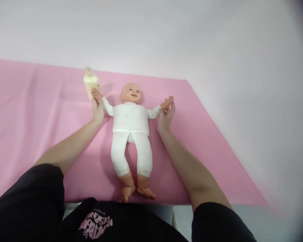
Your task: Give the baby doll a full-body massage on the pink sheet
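Observation:
A baby doll [130, 121] in a white suit lies on its back on a pink sheet [27, 111], head away from me, feet near the front edge. My left hand [97, 109] grips the doll's hand and wrist on the left side. My right hand [166, 116] holds the doll's other hand on the right. Both doll arms are spread outward. A cream-coloured baby bottle [90, 82] stands just beyond my left hand, close to the doll's fist.
The pink sheet ends at an edge on the right [217, 127], with a white surface [255, 84] beyond it. A white wall [116, 33] rises behind. My dark shirt fills the bottom of the view.

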`<move>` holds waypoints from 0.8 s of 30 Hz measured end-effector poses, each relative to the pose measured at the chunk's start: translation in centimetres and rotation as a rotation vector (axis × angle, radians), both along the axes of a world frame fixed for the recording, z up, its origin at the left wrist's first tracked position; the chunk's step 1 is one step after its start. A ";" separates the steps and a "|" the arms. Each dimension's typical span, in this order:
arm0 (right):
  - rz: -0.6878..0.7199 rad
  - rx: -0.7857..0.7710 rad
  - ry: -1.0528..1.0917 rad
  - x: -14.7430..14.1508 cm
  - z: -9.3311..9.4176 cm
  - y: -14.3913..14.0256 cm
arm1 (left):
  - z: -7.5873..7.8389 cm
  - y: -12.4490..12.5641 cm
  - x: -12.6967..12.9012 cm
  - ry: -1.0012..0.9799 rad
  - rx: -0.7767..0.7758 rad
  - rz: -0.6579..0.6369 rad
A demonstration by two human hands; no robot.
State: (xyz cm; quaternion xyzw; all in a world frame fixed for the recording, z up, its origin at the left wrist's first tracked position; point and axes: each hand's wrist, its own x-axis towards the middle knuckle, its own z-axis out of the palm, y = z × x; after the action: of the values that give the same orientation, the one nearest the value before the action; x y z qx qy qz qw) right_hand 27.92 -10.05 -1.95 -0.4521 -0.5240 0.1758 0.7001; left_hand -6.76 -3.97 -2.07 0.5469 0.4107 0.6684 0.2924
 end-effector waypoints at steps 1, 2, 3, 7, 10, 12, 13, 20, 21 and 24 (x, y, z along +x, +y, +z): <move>0.030 0.031 -0.078 -0.5 0.7 -0.5 | 0.6 -0.8 0.4 0.056 0.017 -0.030; 0.060 0.042 -0.141 -1.0 1.2 -1.1 | 1.2 -1.6 0.8 0.122 0.044 -0.067; 0.091 0.041 -0.200 -1.5 1.6 -1.5 | 1.8 -2.4 1.2 0.200 0.070 -0.099; 0.245 0.022 -0.533 -2.6 2.3 -2.5 | 3.1 -4.4 2.6 0.632 0.153 -0.229; 0.285 0.044 -0.704 -2.9 2.4 -2.6 | 3.3 -4.6 3.0 0.806 0.211 -0.287; 0.282 0.050 -0.704 -2.9 2.4 -2.7 | 3.3 -4.6 3.1 0.799 0.221 -0.286; 0.281 0.054 -0.691 -2.9 2.4 -2.7 | 3.3 -4.6 3.0 0.775 0.214 -0.281; 0.174 0.067 -0.355 -2.8 2.4 -2.7 | 3.1 -4.3 2.4 0.319 0.136 -0.141; 0.144 0.071 -0.291 -2.7 2.4 -2.5 | 2.9 -4.0 2.2 0.236 0.116 -0.115; 0.043 0.060 -0.119 -1.8 2.1 -1.7 | 2.1 -2.6 1.6 0.002 0.000 -0.011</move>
State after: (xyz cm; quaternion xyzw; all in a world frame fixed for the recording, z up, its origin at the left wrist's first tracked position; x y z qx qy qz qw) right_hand 26.11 -11.74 0.16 -0.4292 -0.5792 0.1479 0.6771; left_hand -5.18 -6.54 0.07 0.5498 0.4078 0.6662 0.2959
